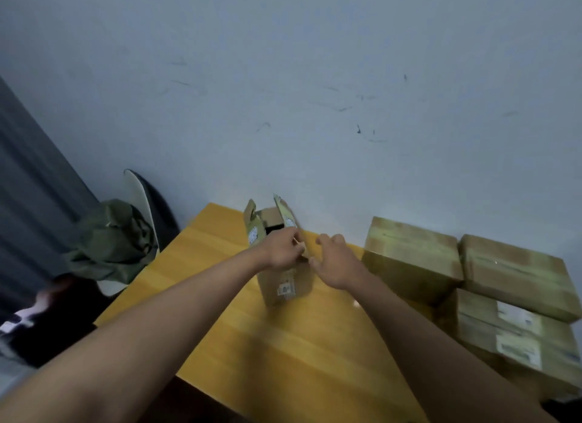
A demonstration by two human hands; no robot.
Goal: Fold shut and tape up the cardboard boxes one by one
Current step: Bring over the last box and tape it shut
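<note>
A small cardboard box (285, 285) stands upright on the yellow wooden table (252, 344), its top flaps raised and the dark inside showing. My left hand (282, 249) grips the near top edge of the box, fingers curled over a flap. My right hand (333, 263) hovers at the box's right side with fingers spread and loosely bent, thumb close to the box corner; whether it touches is unclear. No tape is in view.
Three closed, taped cardboard boxes (412, 259) are stacked at the table's right end against the wall. A green cloth (113, 240) lies over a chair at the left, with a dark bundle (53, 315) below it. The wall stands right behind the table.
</note>
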